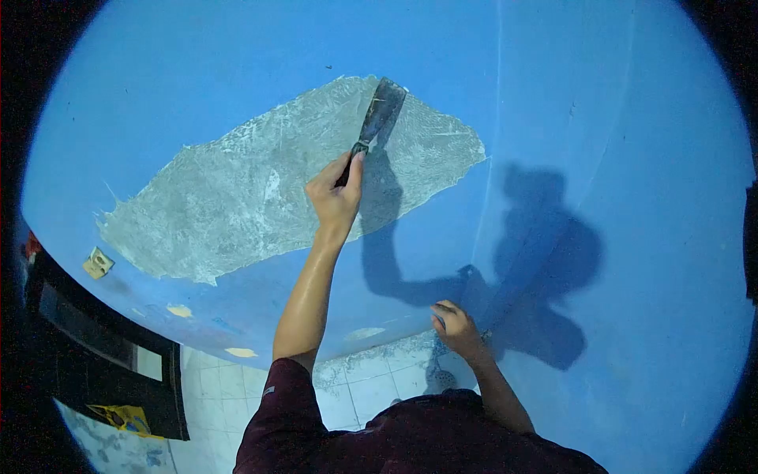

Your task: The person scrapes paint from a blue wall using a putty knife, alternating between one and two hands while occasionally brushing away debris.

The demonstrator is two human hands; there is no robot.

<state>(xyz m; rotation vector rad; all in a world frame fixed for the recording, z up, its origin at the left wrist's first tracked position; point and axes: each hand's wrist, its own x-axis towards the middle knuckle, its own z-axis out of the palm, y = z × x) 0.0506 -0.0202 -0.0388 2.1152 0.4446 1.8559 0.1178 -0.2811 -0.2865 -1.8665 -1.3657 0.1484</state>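
My left hand point(335, 193) is closed around the dark handle of a scraper point(383, 110), a putty knife with a wide, stained blade. The blade points up and lies against the upper edge of a grey bare patch point(237, 189) on the blue wall point(426, 47). Pale streaks and smears mark the patch, and its edges are ragged. Lower down, near the foot of the wall, my right hand point(456, 328) has its fingers loosely bent and apart, with nothing visible in it.
A wall socket plate point(98, 263) sits at the left, below the patch. Beneath it stands a dark-framed piece of furniture point(103, 340) with a yellow bag point(126, 419). Pale chips show low on the wall. White floor tiles point(347, 395) lie below, and the wall corner runs at the right.
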